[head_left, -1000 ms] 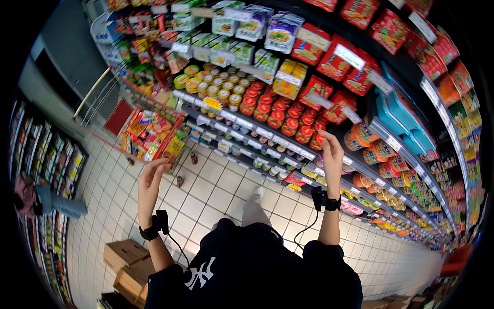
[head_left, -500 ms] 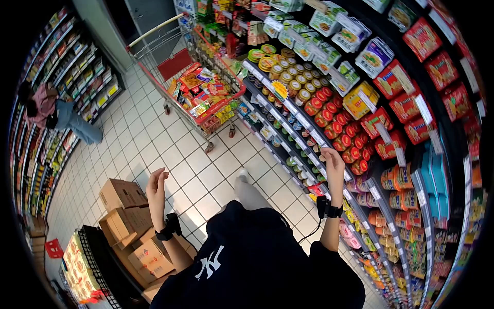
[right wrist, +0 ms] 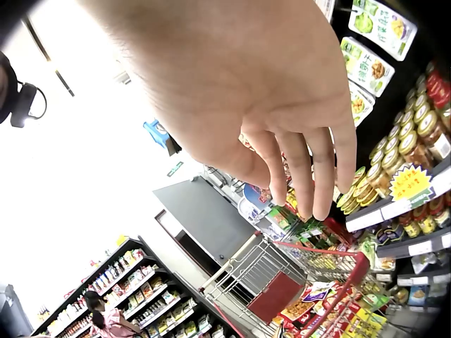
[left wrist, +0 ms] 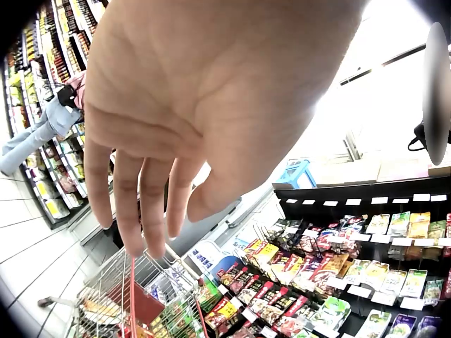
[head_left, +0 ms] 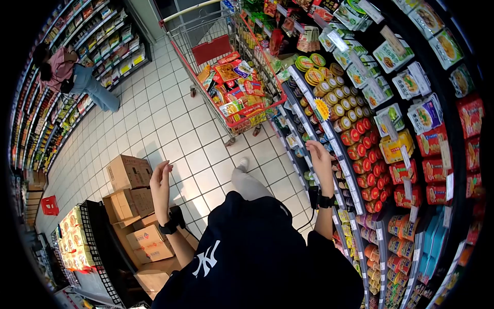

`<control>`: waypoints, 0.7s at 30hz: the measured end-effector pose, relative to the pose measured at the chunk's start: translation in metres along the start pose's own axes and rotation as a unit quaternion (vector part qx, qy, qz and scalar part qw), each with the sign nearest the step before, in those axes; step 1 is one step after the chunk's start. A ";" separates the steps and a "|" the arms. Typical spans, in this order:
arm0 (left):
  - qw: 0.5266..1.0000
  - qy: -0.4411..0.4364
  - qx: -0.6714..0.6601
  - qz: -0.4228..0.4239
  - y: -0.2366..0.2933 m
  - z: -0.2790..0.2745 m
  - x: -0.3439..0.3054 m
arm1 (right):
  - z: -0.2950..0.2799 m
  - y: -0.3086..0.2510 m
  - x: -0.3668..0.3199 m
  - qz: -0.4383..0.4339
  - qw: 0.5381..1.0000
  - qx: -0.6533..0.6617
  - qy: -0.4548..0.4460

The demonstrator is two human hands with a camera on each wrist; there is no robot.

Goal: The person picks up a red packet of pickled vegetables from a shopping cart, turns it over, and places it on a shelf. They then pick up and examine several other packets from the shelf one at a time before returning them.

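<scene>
My left hand (head_left: 160,186) is held up in front of me over the tiled floor, fingers relaxed, with nothing in it. My right hand (head_left: 321,164) is also bare, its fingers loosely bent, beside the shelf edge with the red-lidded jars (head_left: 366,154). In the right wrist view its fingers (right wrist: 303,169) hang down slightly apart. Ahead of both hands stands a shopping cart (head_left: 282,98) with a red rim, loaded with red and orange snack packets (head_left: 242,77). In the left wrist view the cart (left wrist: 134,296) shows below the fingertips.
Shelves with jars, hanging pouches and red noodle packs (head_left: 437,180) run along the right. Cardboard boxes (head_left: 128,172) are stacked at the left, near a black rack (head_left: 92,232). A person in a pink top (head_left: 56,69) stands by the far-left shelves. A red basket (head_left: 50,205) sits on the floor.
My view has turned left, so the cart and shelves now appear farther right and the boxes and the other person show more fully. Both hands stay raised and empty.
</scene>
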State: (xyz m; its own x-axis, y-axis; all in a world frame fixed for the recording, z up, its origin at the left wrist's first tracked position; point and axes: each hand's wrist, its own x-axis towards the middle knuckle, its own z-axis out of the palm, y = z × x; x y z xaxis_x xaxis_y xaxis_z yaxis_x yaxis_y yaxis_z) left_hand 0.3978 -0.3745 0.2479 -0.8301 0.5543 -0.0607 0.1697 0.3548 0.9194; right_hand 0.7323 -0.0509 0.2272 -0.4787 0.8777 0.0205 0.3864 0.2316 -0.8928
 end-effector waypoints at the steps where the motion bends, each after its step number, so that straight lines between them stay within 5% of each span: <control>1: 1.000 0.008 -0.003 -0.005 0.004 0.000 0.015 | 0.006 -0.004 0.016 -0.003 1.000 -0.005 -0.008; 10: 0.999 0.013 0.040 -0.002 0.036 0.011 0.160 | 0.053 -0.010 0.144 -0.010 0.998 -0.061 -0.005; 21: 0.998 -0.044 0.038 -0.032 0.012 0.042 0.272 | 0.104 -0.001 0.225 0.077 0.992 -0.081 -0.066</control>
State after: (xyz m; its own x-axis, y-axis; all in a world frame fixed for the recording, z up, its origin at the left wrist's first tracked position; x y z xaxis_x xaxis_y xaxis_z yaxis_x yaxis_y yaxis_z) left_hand 0.1964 -0.1879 0.2263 -0.7907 0.5923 -0.1549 0.1606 0.4448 0.8811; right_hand 0.5421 0.1027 0.1859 -0.4991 0.8480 -0.1784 0.5798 0.1737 -0.7960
